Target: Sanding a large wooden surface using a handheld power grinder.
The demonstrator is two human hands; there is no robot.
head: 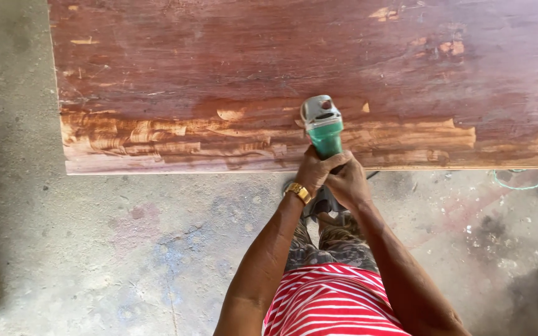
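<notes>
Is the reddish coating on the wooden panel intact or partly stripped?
Partly stripped: the panel shows a pale bare band along its near edge, where both hands hold the green grinder.

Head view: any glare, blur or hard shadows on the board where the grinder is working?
Head view: soft, even daylight, no glare on the wooden board; the green grinder and both hands, left and right, are sharp; no hard shadows.
</notes>
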